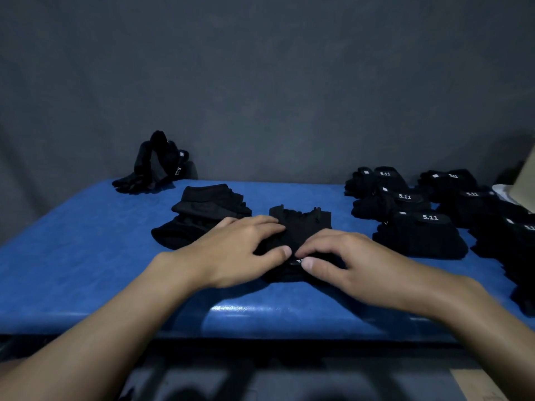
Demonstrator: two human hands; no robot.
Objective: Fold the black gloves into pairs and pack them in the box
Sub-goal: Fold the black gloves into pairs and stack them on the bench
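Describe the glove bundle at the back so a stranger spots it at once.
Start at the blue table, then go to its far left corner by the grey wall. The loose gloves there prop upright with fingers splayed, unlike the flat folded stacks on the right.

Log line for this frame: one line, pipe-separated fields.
stage: folding | left hand: presses centre gloves | right hand: pinches their near edge | folded pairs: stacked at right | loose gloves: back-left
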